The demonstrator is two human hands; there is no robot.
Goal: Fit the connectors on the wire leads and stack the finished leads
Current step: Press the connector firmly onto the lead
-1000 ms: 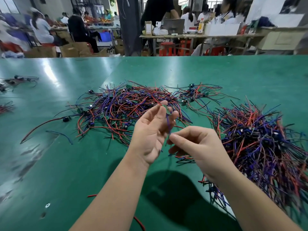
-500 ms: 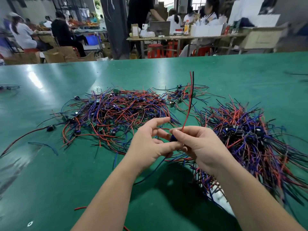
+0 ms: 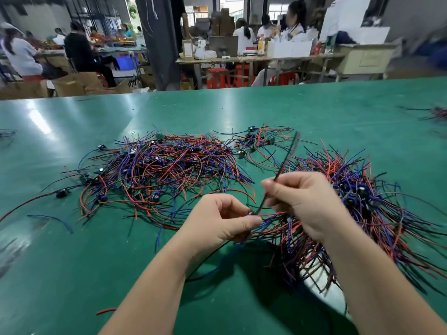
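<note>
Head view: left hand [image 3: 222, 221] pinches a small dark connector [image 3: 252, 213], mostly hidden by the thumb, type unclear. Right hand [image 3: 302, 204] pinches a red-black wire lead [image 3: 283, 165] that slants up, tip blurred. Both are above the green table [image 3: 72, 262], between the loose lead tangle [image 3: 164, 170] and the stacked leads [image 3: 367, 204], which the right forearm partly covers. Background workers are blurred.

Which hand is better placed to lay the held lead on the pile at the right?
Probably the right hand. It pinches the lead and hovers at the near edge of the right pile. The left hand pinches the lead's lower end, farther from that pile.
</note>
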